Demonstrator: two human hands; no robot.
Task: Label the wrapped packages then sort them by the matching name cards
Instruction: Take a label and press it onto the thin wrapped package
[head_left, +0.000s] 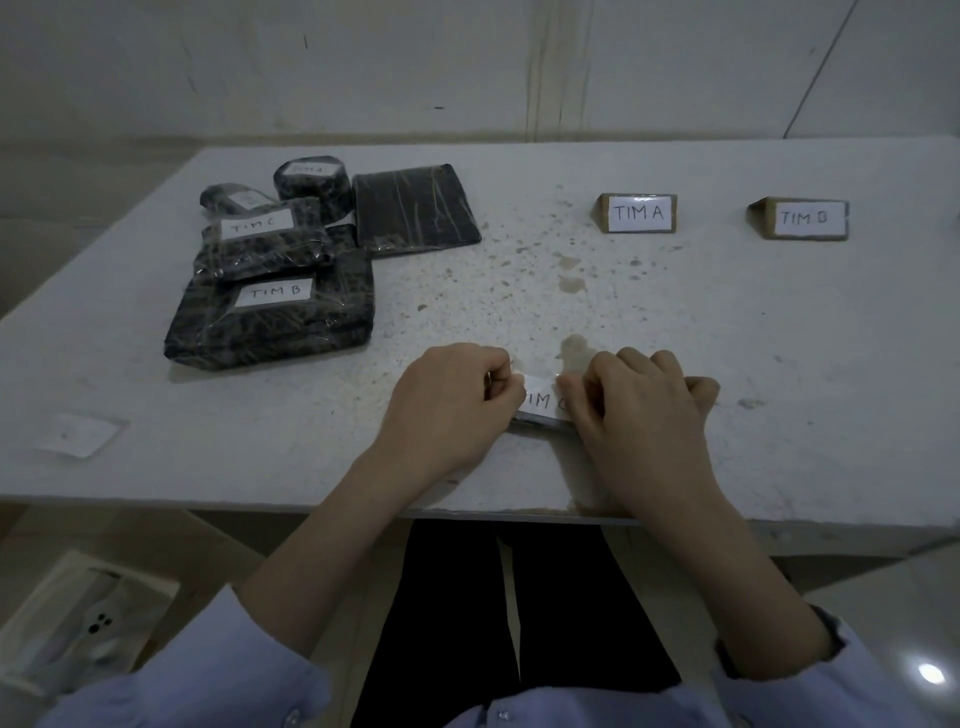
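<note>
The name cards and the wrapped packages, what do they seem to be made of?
The name cards look like brown cardboard folded into tents, matte, each fronted by white paper; a sheen on it suggests clear tape. The wrapped packages seem covered in dark patterned paper or fabric under clear glossy film, judging by wrinkles and bright streaks.

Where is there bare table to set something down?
Bare: mid-table, between the package pile and the TIM A card, and the stretch before the TIM B card. Crowded: the pile, and where left hand and right hand pinch the label.
</note>
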